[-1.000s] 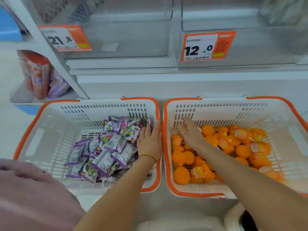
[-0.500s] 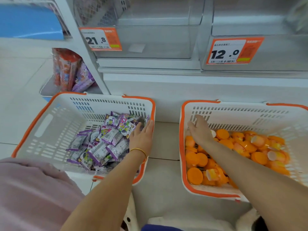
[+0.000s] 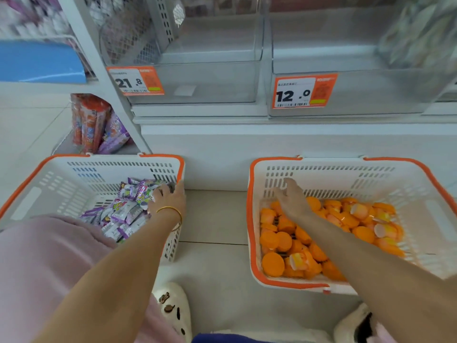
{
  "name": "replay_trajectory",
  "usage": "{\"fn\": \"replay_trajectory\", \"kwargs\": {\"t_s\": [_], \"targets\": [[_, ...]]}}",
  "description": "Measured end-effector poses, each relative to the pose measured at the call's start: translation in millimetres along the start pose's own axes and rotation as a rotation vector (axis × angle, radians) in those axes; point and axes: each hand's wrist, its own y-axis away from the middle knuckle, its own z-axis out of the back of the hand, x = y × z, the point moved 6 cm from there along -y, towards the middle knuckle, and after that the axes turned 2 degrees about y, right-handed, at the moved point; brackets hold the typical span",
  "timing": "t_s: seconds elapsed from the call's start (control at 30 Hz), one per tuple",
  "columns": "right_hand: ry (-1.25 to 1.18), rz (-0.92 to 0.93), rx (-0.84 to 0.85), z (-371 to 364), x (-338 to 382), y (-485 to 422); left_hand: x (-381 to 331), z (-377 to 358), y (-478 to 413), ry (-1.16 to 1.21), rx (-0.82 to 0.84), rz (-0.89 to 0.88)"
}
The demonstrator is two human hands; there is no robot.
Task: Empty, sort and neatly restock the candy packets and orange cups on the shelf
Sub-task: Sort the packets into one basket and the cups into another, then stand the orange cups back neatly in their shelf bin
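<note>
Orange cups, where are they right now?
In the head view the orange cups are piled in the white basket on the right, on the floor under the 12.0 price tag, beneath the right hand.

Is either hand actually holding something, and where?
Right hand holds nothing; straight fingers touch the cup basket's wall. Left hand curls at the candy basket's right rim, over the packets; which it grips cannot be told.

Shop aisle, orange price tags (image 3: 304, 92) on clear shelf bins (image 3: 207, 78), shopping baskets (image 3: 346, 169)
</note>
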Motion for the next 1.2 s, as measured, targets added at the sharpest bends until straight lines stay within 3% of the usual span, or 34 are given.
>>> {"fn": "replay_trajectory", "kwargs": {"t_s": [0.17, 0.37, 0.57, 0.67, 0.8, 0.93, 1.0, 1.07, 1.13, 1.2], "targets": [[-0.036, -0.053, 0.085, 37.3, -20.6, 11.4, -101.1, 36.7, 21.3, 0.059, -0.026, -0.252], [-0.193, 0.009, -0.083, 114.3, 8.7, 12.4, -224.8, 142.2, 78.8, 0.275, -0.365, -0.578], [0.067, 0.396, -0.556, 209.9, 78.2, 22.6, -251.4, 224.0, 103.7, 0.564, -0.954, -0.638], [0.271, 0.602, -0.771, 236.4, 110.9, 19.8, -245.9, 237.2, 79.5, 0.674, -1.023, -0.612], [0.628, 0.714, -0.964, 240.5, 133.5, -10.6, -256.3, 236.0, 56.9, 0.68, -1.063, -0.721], [0.587, 0.915, -1.027, 235.7, 132.2, -3.7, -262.8, 227.2, 68.7, 0.619, -1.246, -0.889], [0.492, 1.007, -0.95, 220.4, 116.6, 6.8, -265.4, 215.8, 87.6, 0.584, -1.318, -1.028], [0.502, 0.934, -0.759, 191.1, 86.2, -0.2, -274.8, 191.8, 105.2, 0.499, -1.262, -1.239], [0.553, 0.71, -0.492, 154.7, 41.2, -21.5, -289.2, 156.4, 110.1, 0.357, -1.055, -1.444], [0.563, 0.42, -0.169, 116.4, -8.3, -40.2, -300.0, 118.9, 99.8, 0.198, -0.834, -1.486]]}}
